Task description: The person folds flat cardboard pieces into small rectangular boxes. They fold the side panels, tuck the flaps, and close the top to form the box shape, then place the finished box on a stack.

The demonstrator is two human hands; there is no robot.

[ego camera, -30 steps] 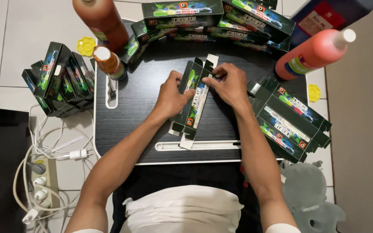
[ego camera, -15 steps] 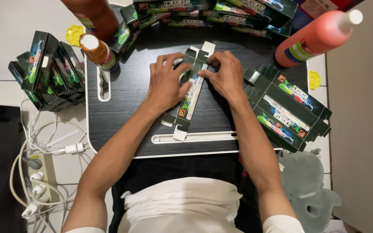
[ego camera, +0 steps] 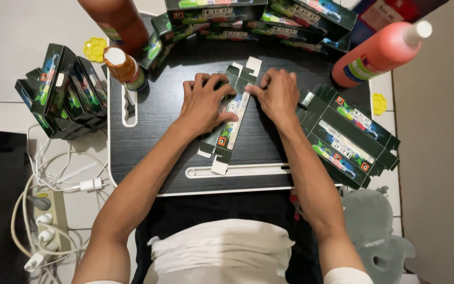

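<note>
- We take the flat unfolded carton (ego camera: 230, 118) as our landmark: a long dark green box blank with white flaps, lying slantwise near the middle of the black counter (ego camera: 158, 142).
- The left hand (ego camera: 204, 102) lies palm-down on the carton's upper left part; its grip is a flat press with curled fingers (ego camera: 214, 80), not a closed grasp around the carton.
- The right hand (ego camera: 278, 94) lies just right of the carton's upper end, fingertips touching its edge; likewise a pressing grip, the fingers bent and not wrapped around it.
- Right of the carton, past the right forearm, a stack of flat cartons (ego camera: 349, 138) of the same kind rests at the counter's edge.
- Beyond the carton's upper end runs a row of folded boxes (ego camera: 269, 18) along the counter's far side.
- Upper right of the carton lies a red-orange bottle (ego camera: 379, 52) with a white cap.
- Left of the carton stands a small orange bottle (ego camera: 124, 67), a larger brown-orange bottle (ego camera: 116, 21) behind it.
- Far left of the carton, off the counter, assembled boxes (ego camera: 61, 89) stand on the floor, above a power strip (ego camera: 48, 223) with white cables.
</note>
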